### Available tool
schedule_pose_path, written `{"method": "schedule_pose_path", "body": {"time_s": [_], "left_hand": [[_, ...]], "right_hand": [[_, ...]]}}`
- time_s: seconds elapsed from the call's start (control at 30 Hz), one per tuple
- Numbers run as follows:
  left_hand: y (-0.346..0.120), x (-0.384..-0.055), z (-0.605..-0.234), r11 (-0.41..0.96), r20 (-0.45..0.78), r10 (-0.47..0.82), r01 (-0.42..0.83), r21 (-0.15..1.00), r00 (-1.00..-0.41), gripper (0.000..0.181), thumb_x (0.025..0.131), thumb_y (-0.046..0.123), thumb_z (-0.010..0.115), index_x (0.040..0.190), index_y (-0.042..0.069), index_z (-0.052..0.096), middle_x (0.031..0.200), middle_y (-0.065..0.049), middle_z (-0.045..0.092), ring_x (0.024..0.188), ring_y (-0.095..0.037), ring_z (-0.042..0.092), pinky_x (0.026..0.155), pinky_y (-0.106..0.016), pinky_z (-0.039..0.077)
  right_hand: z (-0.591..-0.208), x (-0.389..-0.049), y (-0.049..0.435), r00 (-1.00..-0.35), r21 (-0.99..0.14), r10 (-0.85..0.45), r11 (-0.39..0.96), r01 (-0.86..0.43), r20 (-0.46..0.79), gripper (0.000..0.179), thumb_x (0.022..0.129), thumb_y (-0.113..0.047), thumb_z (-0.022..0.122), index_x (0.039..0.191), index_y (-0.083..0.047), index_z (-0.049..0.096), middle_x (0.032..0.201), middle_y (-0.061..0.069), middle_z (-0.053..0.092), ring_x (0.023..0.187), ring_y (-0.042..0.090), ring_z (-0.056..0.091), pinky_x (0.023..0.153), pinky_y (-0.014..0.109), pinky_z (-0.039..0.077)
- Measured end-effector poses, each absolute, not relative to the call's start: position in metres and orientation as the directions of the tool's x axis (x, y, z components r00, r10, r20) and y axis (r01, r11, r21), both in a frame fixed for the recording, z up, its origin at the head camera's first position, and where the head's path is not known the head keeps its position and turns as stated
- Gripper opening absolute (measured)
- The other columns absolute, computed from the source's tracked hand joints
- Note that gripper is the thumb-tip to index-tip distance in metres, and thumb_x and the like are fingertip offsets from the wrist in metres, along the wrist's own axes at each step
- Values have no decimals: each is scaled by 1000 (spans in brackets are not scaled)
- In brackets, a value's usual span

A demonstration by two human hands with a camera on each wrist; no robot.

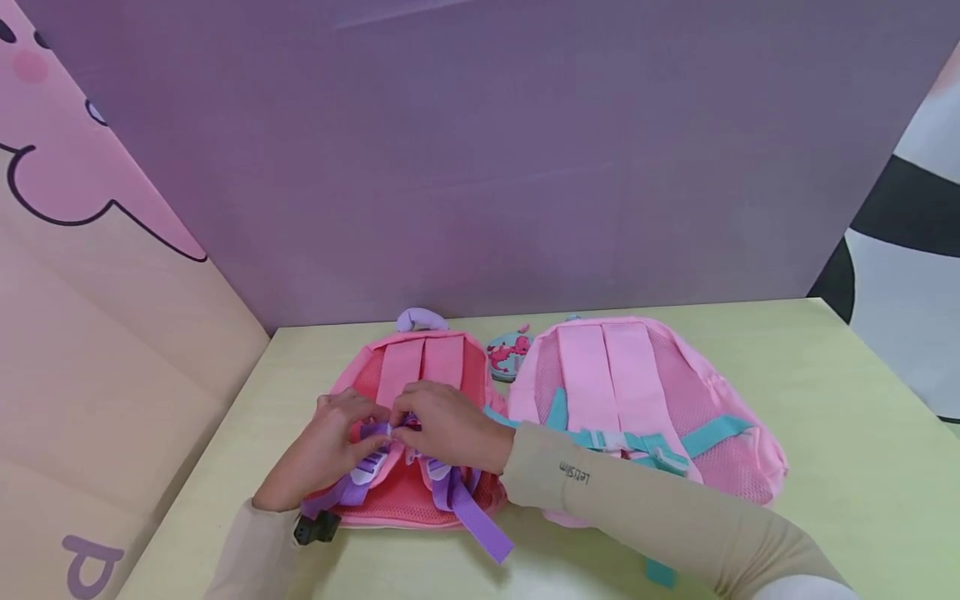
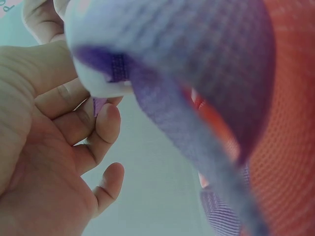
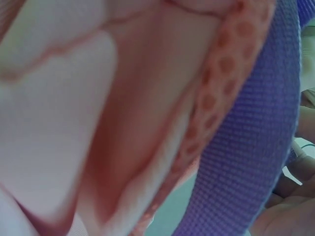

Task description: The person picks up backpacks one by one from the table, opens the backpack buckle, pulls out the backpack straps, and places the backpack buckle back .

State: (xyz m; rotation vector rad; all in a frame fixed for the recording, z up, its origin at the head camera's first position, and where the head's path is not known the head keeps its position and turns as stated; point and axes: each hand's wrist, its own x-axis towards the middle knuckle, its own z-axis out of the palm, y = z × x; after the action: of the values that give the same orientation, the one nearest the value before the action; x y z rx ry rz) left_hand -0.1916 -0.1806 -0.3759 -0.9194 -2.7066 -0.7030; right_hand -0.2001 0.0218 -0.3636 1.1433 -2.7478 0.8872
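A coral-pink backpack [image 1: 474, 367] lies back side up on the table, its shoulder straps and purple webbing facing up. Over its middle, my left hand [image 1: 341, 433] and right hand [image 1: 450, 423] meet fingertip to fingertip. Between them, both pinch a purple chest strap [image 1: 372, 429] around a small pale buckle, mostly hidden by the fingers. In the left wrist view, a white plastic buckle [image 2: 106, 88] with purple webbing [image 2: 197, 49] looms close beside the curled fingers. Purple webbing [image 3: 241, 137] and pink fabric [image 3: 54, 108] fill most of the right wrist view. Below hang white strap adjusters [image 1: 369, 468].
On the right lies a light-pink backpack [image 1: 585, 375] with teal straps, partly under my right forearm. A small round teal pouch [image 1: 508, 354] with a red figure sits between the backpacks. A purple panel [image 1: 525, 167] rises behind the pale table [image 1: 840, 433].
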Motion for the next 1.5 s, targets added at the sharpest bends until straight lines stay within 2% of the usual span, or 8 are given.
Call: {"method": "schedule_pose_path", "body": {"time_s": [0.23,0.53,0.8,1.13,1.3,1.5], "left_hand": [[-180,-192,-375,674,347,530,632,382,-774,30,71,15,84,98,11,72,89,6,65,88,-11,54,75,-40,28],[-179,-190,-375,686,343,513,616,388,-787,33,69,13,85,98,11,72,91,6,63,91,-13,55,79,-42,31],[-176,-191,-374,697,308,509,595,401,-804,33,71,16,84,101,12,72,91,7,63,90,-11,54,83,-42,32],[-180,-191,-375,713,298,493,576,400,-817,31,70,16,85,98,14,73,85,12,58,85,-8,51,80,-43,31],[-181,-190,-375,705,301,504,587,398,-810,31,70,17,84,99,13,73,85,12,59,86,-9,51,79,-41,31],[-180,-191,-376,692,317,520,609,388,-793,31,71,17,84,99,12,72,86,11,61,86,-8,52,77,-39,31]], "right_hand": [[-362,-200,22,-722,-479,-640,562,-674,265,10,83,-21,74,92,-16,74,83,-12,57,74,1,51,70,17,43],[-361,-199,23,-732,-497,-633,564,-660,253,7,84,-19,72,90,-15,74,82,-12,58,73,1,51,70,16,43],[-360,-199,25,-732,-484,-633,572,-662,253,3,86,-16,69,87,-15,72,79,-11,57,71,3,50,71,20,42],[-362,-202,29,-722,-466,-629,567,-680,288,7,85,-12,67,81,-17,69,76,-13,56,70,5,49,68,20,42],[-364,-201,28,-723,-477,-631,562,-676,281,3,85,-17,70,87,-19,68,81,-12,56,75,4,50,69,18,42],[-365,-200,27,-720,-501,-641,547,-671,264,15,82,-26,75,94,-18,69,86,-12,57,79,4,52,70,17,44]]}}
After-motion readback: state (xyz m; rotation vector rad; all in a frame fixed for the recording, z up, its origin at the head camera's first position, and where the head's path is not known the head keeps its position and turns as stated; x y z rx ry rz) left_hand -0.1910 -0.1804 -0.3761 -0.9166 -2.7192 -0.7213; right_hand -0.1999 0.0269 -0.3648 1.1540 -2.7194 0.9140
